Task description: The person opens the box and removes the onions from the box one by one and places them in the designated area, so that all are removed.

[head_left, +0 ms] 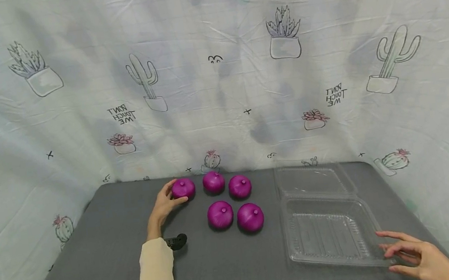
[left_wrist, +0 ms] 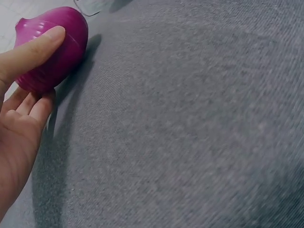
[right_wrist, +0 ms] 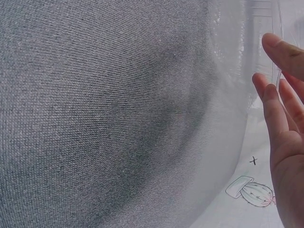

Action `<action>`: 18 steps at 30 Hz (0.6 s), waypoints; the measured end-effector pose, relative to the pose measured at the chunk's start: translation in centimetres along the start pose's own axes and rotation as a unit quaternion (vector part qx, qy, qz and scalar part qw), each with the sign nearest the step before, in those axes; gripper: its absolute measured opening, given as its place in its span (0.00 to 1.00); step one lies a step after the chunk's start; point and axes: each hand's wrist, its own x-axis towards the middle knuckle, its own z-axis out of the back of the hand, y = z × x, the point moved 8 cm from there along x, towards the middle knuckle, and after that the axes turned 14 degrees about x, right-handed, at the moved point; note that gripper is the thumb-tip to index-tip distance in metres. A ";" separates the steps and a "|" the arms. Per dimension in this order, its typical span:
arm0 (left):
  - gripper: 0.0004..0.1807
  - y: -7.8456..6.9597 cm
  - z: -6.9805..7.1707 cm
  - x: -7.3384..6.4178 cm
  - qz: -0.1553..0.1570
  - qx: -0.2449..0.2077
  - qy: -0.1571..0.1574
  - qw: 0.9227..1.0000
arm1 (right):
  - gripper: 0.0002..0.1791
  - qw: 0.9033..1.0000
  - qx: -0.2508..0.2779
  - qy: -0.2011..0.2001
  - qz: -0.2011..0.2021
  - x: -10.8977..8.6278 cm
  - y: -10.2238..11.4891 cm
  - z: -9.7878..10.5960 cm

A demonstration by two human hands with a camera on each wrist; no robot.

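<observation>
A shiny purple onion (head_left: 183, 189) stands at the far left of the group. My left hand (head_left: 163, 206) holds it from its left side, and in the left wrist view the thumb lies across the onion (left_wrist: 71, 52) with the fingertips against its lower part. Several more purple onions, such as the front one (head_left: 250, 217), sit to its right. On the right, a clear plastic clamshell box (head_left: 332, 262) lies with its lid folded back. My right hand (head_left: 417, 254) is at its near right corner, fingers apart and loosely bent; whether they touch the rim is unclear.
Everything stands on a grey cloth-covered table (head_left: 97, 267). A white curtain with cactus drawings (head_left: 218, 89) closes off the back and sides. The box lid (head_left: 313, 180) reaches toward the back edge. A black wrist device (head_left: 176, 242) sticks out beside my left sleeve.
</observation>
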 end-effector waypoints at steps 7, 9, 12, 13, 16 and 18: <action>0.47 0.3 0.6 -0.3 -0.011 -0.009 0.015 1.000 | 0.22 1.000 0.022 0.017 0.013 0.3 -0.2 -0.1; 0.48 1.1 0.8 -0.2 -0.019 -0.011 0.013 1.000 | 0.22 0.999 0.027 0.022 0.015 0.3 -0.3 -0.1; 0.50 1.6 1.1 0.0 -0.035 -0.013 0.013 0.999 | 0.23 0.999 0.024 0.027 0.023 0.4 -0.1 0.0; 0.50 1.5 1.2 -0.1 -0.041 -0.017 0.016 0.999 | 0.23 0.999 0.024 0.033 0.026 0.5 0.0 0.0; 0.50 1.3 2.0 -0.5 -0.054 -0.018 0.014 0.998 | 0.24 0.999 0.001 0.046 0.021 0.6 0.2 0.2; 0.48 1.1 2.7 -0.9 -0.057 -0.004 0.007 0.998 | 0.25 0.999 -0.033 0.039 -0.008 0.6 0.3 0.7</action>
